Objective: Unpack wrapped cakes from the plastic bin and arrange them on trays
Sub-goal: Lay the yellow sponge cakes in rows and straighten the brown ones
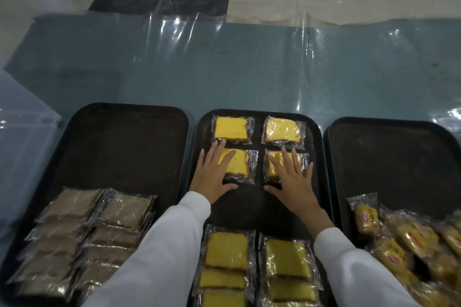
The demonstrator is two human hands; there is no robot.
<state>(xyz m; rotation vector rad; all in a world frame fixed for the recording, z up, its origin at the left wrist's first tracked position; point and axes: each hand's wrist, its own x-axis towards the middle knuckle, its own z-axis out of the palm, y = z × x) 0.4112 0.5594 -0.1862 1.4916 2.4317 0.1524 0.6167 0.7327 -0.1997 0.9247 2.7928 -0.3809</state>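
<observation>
Both hands flat, fingers spread: left hand [212,174] on second-row left cake [237,162], right hand [292,177] on right cake [274,164], middle tray [257,207]. Best to nudge both square under the back row, gaps even, press lightly so wrappers don't crush. Bin not visible

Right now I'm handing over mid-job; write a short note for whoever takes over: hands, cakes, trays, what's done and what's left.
Left hand lies flat, fingers straight, on the near-left yellow cake of the middle tray. Right hand lies flat on the near-right yellow cake.
Done: four yellow cakes laid two by two at the middle tray's far end.
Left: stacked yellow cakes at its near end, brown cakes piled on the left tray, and labelled cakes heaped on the right tray.
Bin not in view.
</observation>
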